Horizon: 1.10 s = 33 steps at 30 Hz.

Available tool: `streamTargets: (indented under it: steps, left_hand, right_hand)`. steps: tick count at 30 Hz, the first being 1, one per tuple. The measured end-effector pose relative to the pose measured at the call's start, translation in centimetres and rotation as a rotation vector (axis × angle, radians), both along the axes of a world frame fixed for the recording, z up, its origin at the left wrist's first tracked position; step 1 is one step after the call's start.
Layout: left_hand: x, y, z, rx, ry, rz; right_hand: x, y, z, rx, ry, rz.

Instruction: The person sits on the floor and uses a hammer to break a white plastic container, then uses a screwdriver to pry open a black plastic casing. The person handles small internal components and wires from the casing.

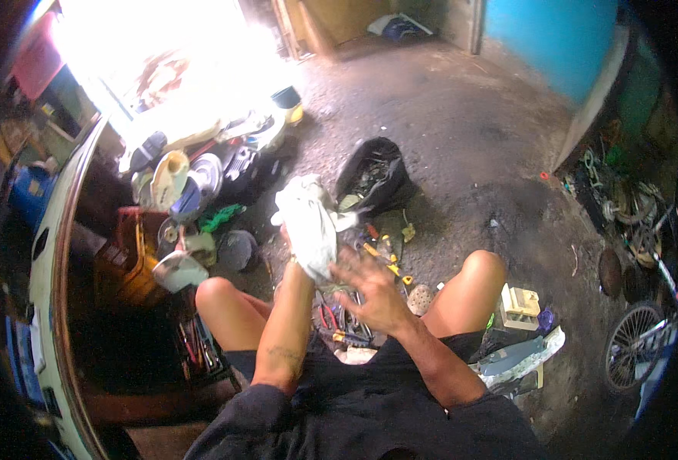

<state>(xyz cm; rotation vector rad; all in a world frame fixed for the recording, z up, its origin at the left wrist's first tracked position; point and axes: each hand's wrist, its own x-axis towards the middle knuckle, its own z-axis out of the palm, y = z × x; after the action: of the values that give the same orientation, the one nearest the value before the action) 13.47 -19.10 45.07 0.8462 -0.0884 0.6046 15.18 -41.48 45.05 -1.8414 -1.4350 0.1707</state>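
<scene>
A crumpled white cloth (308, 222) is bunched up in front of me, at the end of my left arm. My left hand (286, 236) is wrapped in it, and most of its fingers are hidden. Just right of the cloth's lower end, my right hand (369, 287) has its fingers spread and slightly blurred, with nothing in it. Below and between my hands, red-handled pliers (328, 316) lie among several hand tools on the ground. Screwdrivers with yellow handles (381, 259) lie beyond my right hand.
A black bag (381, 180) of small parts stands ahead. Fan parts and containers, among them a white-grey round piece (205, 175), crowd the left. A yellow crate (141, 268) sits nearby. To my right are a cream box (520, 308) and a bicycle wheel (632, 345).
</scene>
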Motion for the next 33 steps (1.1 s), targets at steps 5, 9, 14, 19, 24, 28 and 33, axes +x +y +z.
streamTargets:
  steps: [5,9,14,19,24,28,33]
  left_hand:
    - [-2.5,-2.5,-5.3,-0.140,0.588,0.243]
    - [-6.6,0.1,-5.2,0.406,0.865,0.200]
    - [-8.1,1.1,-0.7,-0.083,0.180,-0.045]
    - [-7.1,-1.0,-0.8,0.432,0.762,0.940]
    - [-11.4,-5.2,5.2,0.958,0.522,1.084]
    - [-6.7,-3.1,4.6,0.593,0.546,1.123]
    - [-11.6,5.4,3.9,0.149,0.502,1.500]
  right_hand:
    - [4.6,9.5,1.5,0.092,0.599,0.083]
    - [3.0,9.5,2.2,0.217,0.919,0.211]
    - [2.5,13.5,4.8,0.178,0.945,0.399]
    - [3.3,16.4,0.3,0.480,0.605,0.197]
    - [4.7,16.2,4.5,0.502,0.991,0.188]
    - [4.7,19.0,1.5,0.434,0.845,0.059]
    - [-6.3,13.9,2.5,0.078,0.367,0.274]
